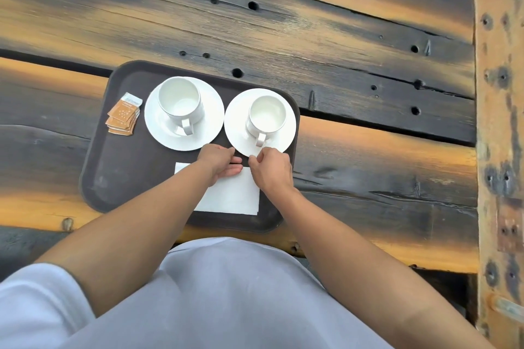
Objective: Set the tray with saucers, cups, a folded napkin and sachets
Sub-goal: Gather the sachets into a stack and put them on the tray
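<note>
Currently the white napkin (pixel 229 193) is lying flat on the dark tray (pixel 96 167), at the tray's near edge, just short of the two saucers. Its far edge is being worked by both hands. The left hand (pixel 218 163) is laid on the far-left part of the napkin, fingers partly curled over the paper; whether an edge is actually pinched cannot be told. The right hand (pixel 270 168) is closed in a pinch at the napkin's far-right corner, fingertips seemingly on the paper.

The right saucer (pixel 241 116) with its cup (pixel 268 115) sits just beyond the napkin, rim touching or nearly touching the right fingertips. The left saucer (pixel 158 122) and its cup (pixel 178 102) sit beside it, further left along the far side of the tray. Sachets (pixel 123 115) are fanned in a small stack at the tray's far-left. The tray is set on a weathered plank table (pixel 340 51).

Judged risks: the right saucer could be nudged by the knuckles during the fold, given how close its rim is, and the cup could be rocked, handle pointing toward the hands. A skewed crease is likely if the two corners are not lifted together. The thin paper could be torn or wrinkled by a hard pinch. The napkin's near edge could be dragged over the tray lip.
</note>
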The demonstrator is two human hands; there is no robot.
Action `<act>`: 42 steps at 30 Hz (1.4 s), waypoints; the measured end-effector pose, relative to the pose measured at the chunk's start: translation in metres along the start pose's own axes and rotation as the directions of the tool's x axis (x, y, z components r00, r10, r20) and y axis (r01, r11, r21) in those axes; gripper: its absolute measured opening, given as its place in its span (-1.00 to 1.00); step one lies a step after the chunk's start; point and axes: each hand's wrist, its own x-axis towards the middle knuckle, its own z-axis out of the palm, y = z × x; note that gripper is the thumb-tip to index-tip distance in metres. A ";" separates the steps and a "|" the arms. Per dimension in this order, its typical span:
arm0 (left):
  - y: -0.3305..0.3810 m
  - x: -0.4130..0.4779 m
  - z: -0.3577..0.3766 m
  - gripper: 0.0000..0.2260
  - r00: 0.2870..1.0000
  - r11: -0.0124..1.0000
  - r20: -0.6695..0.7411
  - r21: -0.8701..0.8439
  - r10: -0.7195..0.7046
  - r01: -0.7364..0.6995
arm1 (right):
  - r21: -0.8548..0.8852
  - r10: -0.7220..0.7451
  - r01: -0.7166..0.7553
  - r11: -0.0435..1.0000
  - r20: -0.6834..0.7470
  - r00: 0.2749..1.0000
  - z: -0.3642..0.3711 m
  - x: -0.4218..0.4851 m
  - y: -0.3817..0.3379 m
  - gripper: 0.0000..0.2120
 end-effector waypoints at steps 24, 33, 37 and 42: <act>0.008 0.007 -0.111 -0.79 0.990 0.961 -0.142 -0.274 -0.023 -0.017 | -0.148 -0.485 0.486 0.861 0.045 0.873 0.057 0.005 -0.116 -0.70; 0.009 0.008 -0.117 -0.85 0.994 0.972 -0.105 -0.233 0.009 -0.033 | -0.113 -0.471 0.472 0.874 0.038 0.881 0.067 0.006 -0.130 -0.72; 0.008 0.009 -0.118 -0.85 0.994 0.974 -0.105 -0.222 0.012 -0.035 | -0.069 -0.409 0.407 0.911 -0.022 0.912 0.071 0.006 -0.134 -0.63; 0.009 0.009 -0.118 -0.81 0.993 0.977 -0.115 -0.207 0.027 -0.050 | -0.069 -0.386 0.384 0.921 -0.013 0.922 0.075 0.006 -0.137 -0.68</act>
